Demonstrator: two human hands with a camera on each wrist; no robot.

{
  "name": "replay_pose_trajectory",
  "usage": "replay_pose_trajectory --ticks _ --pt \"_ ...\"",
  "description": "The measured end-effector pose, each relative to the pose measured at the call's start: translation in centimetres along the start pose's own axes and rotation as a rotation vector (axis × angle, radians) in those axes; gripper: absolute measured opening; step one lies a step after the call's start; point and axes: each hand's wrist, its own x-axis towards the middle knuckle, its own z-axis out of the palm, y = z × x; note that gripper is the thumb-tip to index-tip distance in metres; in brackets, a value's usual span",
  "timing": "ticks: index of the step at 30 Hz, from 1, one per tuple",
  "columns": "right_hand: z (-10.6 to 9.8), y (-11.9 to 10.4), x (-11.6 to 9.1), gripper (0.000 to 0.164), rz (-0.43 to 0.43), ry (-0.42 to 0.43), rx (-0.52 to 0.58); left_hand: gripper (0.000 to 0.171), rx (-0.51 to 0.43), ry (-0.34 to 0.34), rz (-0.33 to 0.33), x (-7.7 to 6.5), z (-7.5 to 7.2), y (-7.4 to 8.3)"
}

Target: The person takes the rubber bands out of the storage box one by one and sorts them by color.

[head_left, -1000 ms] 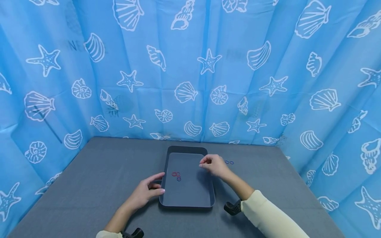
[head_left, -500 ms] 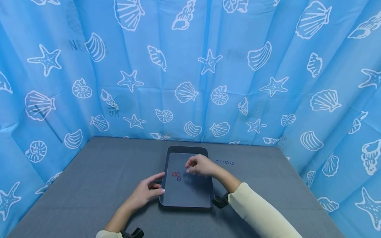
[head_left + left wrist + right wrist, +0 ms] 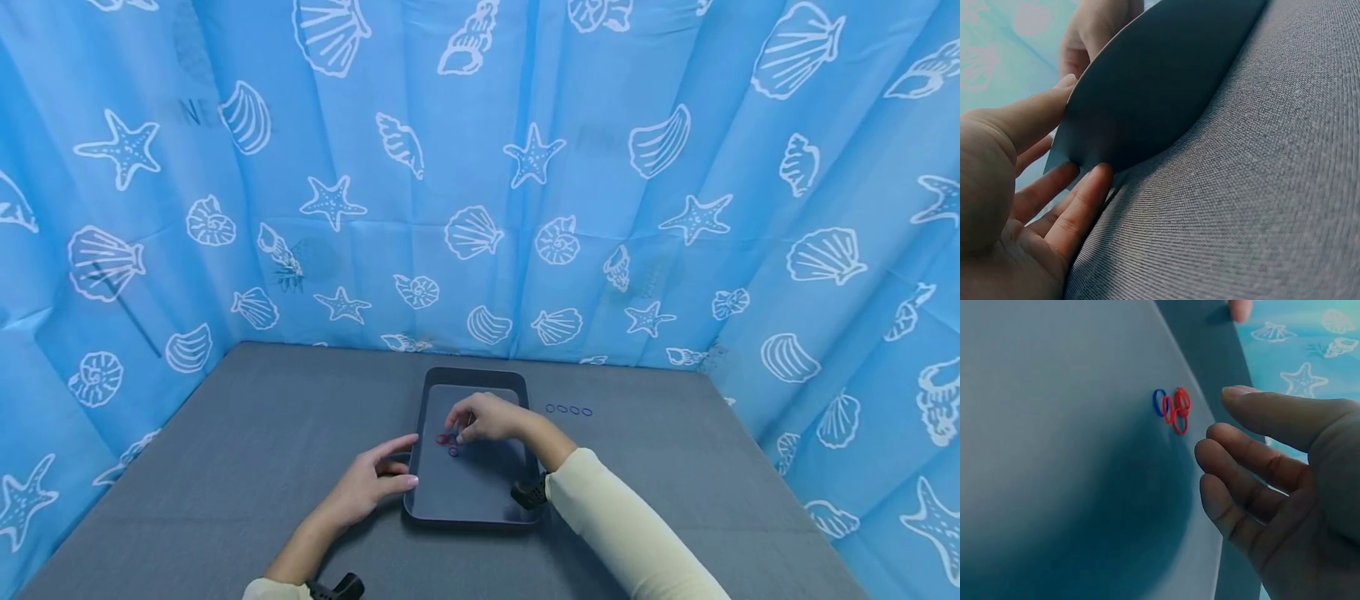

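With right grip (image 3: 483,417) apart, apparently unloaded, hovers over tray (image 3: 480,500); must reach slightly left and down for red and blue rings (image 3: 1173,411) inside, nearer than left grip (image 3: 360,487), fingers loose at tray's left.

The table (image 3: 300,417) stands before the curtain (image 3: 420,167), which hangs behind it and at both sides. On the table, around its middle, lies the tray (image 3: 480,496), its longer sides running away from the person. In the tray a cluster of rings (image 3: 1174,414) lies near the left wall. Four more rings (image 3: 568,409) lie on the table in a row, right of the tray's far part. The left hand (image 3: 360,487) touches the tray's left side; the right hand (image 3: 483,419) is over the tray, near the cluster.
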Motion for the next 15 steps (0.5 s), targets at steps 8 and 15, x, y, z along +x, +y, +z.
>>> replay_pose_trajectory --ticks 8,15 --pt "0.9 0.8 0.9 0.015 -0.016 -0.007 0.029 0.061 -0.01 -0.016 -0.006 0.0 0.0 0.0" --pt "1.4 0.8 1.4 0.014 0.008 0.013 0.019 0.061 -0.017 -0.016 -0.01 0.0 0.0 0.0"
